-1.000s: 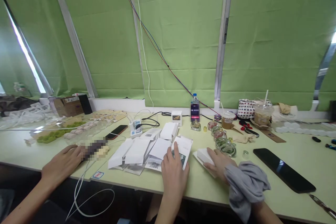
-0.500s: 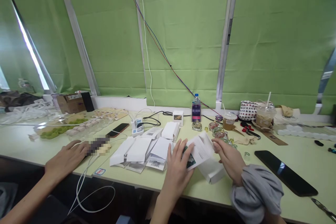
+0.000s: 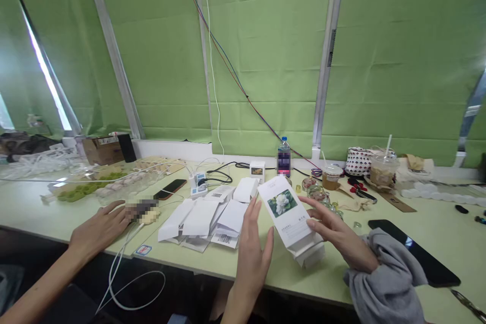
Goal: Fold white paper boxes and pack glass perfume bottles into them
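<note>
A white carton (image 3: 289,230) printed with a white flower on green leaves is tilted above the table's front edge. My right hand (image 3: 337,233) pinches it along its right side, thumb on the front. Just left of the carton, my left hand (image 3: 250,255) has its fingers stretched and thumb apart; whether a fingertip touches the carton's edge I cannot tell. Below the held carton lies another white carton (image 3: 314,255), partly hidden. Several flat white cartons (image 3: 201,215) are piled to the left of my left hand.
A co-worker's hand (image 3: 98,225) rests at left by a blurred-out object. Nearby are a phone (image 3: 170,189), a power strip (image 3: 197,183) and cables. Behind stand a small upright box (image 3: 257,171), a bottle (image 3: 283,158) and drink cups (image 3: 331,176). A larger phone (image 3: 417,255) lies right.
The carton has turned so its flower face shows towards me. My left hand has let go and opened beside it, while my right hand now grips its right side.
</note>
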A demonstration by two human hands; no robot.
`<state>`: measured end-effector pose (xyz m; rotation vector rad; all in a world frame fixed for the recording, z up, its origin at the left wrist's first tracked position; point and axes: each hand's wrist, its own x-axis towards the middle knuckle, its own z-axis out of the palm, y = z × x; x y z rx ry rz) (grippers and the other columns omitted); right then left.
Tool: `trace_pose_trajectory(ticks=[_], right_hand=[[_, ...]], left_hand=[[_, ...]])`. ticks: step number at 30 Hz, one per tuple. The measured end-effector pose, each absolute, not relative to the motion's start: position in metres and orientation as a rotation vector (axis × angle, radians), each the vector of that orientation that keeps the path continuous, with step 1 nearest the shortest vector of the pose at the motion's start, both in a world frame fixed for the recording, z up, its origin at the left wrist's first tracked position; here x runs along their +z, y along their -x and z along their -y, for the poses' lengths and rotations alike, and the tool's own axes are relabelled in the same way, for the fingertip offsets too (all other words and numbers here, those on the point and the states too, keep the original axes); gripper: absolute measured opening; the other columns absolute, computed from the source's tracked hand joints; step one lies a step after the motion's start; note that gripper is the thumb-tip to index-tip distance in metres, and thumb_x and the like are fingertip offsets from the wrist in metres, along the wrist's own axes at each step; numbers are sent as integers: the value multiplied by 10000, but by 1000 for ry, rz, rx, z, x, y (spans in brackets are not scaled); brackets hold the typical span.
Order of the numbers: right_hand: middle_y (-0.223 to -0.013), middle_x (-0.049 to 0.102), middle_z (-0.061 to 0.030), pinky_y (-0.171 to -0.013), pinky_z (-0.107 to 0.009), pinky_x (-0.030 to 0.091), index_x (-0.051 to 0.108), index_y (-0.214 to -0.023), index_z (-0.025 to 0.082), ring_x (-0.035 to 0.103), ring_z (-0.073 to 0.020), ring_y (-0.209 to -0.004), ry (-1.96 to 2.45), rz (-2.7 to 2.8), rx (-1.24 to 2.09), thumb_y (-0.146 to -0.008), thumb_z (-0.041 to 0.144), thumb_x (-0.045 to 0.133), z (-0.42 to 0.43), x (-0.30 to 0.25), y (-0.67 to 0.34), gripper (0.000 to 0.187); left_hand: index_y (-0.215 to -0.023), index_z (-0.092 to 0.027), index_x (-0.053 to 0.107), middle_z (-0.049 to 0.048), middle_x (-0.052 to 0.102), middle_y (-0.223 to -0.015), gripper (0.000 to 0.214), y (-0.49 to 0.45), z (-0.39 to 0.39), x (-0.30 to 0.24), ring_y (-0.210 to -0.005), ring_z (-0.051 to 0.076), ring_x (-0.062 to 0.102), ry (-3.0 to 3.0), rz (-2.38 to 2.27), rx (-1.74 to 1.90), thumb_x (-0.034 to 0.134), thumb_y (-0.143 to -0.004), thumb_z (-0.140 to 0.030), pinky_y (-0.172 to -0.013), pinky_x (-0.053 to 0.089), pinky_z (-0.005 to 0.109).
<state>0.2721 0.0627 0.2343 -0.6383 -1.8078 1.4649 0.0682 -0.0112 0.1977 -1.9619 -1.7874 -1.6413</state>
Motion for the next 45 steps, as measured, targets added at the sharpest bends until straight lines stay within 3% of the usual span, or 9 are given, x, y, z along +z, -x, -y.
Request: trace_pose_trajectory(ticks=[5, 9, 16, 21, 25, 30, 33, 37, 45], right_hand=[[-1199, 604, -66, -722, -309, 512, 325, -1422, 313, 618, -209, -950, 604, 1543, 1599, -890, 451, 572, -55, 234, -263, 602], [-1297, 572, -65, -750, -322, 529, 316, -1443, 323, 615, -218, -1011, 577, 1528, 1670, -896, 456, 567, -52, 232, -262, 616], [-1493, 371, 14, -850, -344, 527, 359, -1441, 367, 488, -252, -1222, 754, 1633, 1601, -850, 566, 579, -52, 230, -265, 661], [-1499, 358, 18, -813, -312, 526, 304, -1467, 357, 473, -250, -1224, 724, 1805, 1493, -883, 575, 517, -53, 234, -266, 659], [-1478, 382, -19, -786, -278, 500, 177, -1504, 351, 565, -194, -1048, 589, 1903, 1408, -921, 500, 506, -56, 231, -266, 685], [-1372, 497, -60, -801, -320, 505, -16, -1509, 364, 608, -153, -827, 441, 1939, 1464, -808, 435, 697, -57, 229, -266, 1002], [-1381, 485, -83, -766, -324, 529, -2, -1513, 348, 608, -163, -829, 515, 2029, 1377, -723, 361, 782, -56, 228, -265, 1113], [-1500, 314, -90, -695, -298, 556, -42, -1505, 366, 587, -167, -876, 572, 2054, 1252, -684, 310, 804, -56, 224, -263, 1180], [-1465, 368, -133, -780, -331, 550, -137, -1501, 298, 622, -196, -917, 605, 2016, 1271, -710, 290, 780, -61, 218, -256, 1210]], left_hand=[[-1460, -358, 198, 31, 384, -1495, 641, -77, 18, 207, -1311, 252, 450, 2236, 1778, -2392, 504, -897, -379, -1061, 425, 389], [-1421, -493, 222, -135, 399, -1467, 763, -78, 21, 214, -1297, 247, 462, 2408, 1825, -2299, 639, -795, -367, -1012, 458, 342], [-1427, -498, 184, -164, 294, -1508, 865, -72, 24, 217, -1332, 249, 410, 2487, 1849, -2244, 682, -738, -340, -1009, 441, 326], [-1421, -472, 248, -133, 281, -1517, 856, -65, 22, 213, -1289, 282, 461, 2416, 2008, -2228, 692, -695, -379, -954, 472, 367], [-1410, -494, 242, -128, 262, -1525, 866, -63, 22, 216, -1294, 282, 458, 2510, 1897, -2406, 706, -686, -392, -996, 440, 403], [-1466, -344, 201, -1, 274, -1537, 851, -59, 24, 222, -1379, 300, 338, 2721, 1574, -2593, 681, -766, -401, -1082, 379, 432], [-1465, -254, 254, 54, 255, -1543, 864, -56, 21, 218, -1418, 308, 244, 2649, 1571, -2678, 711, -748, -408, -1099, 370, 406], [-1462, -269, 255, 54, 276, -1538, 840, -57, 16, 207, -1415, 287, 263, 2601, 1520, -2822, 717, -763, -326, -1112, 354, 400], [-1464, -262, 254, 71, 312, -1520, 779, -63, 12, 198, -1365, 302, 366, 2615, 1395, -3028, 677, -810, -295, -1098, 376, 412]])
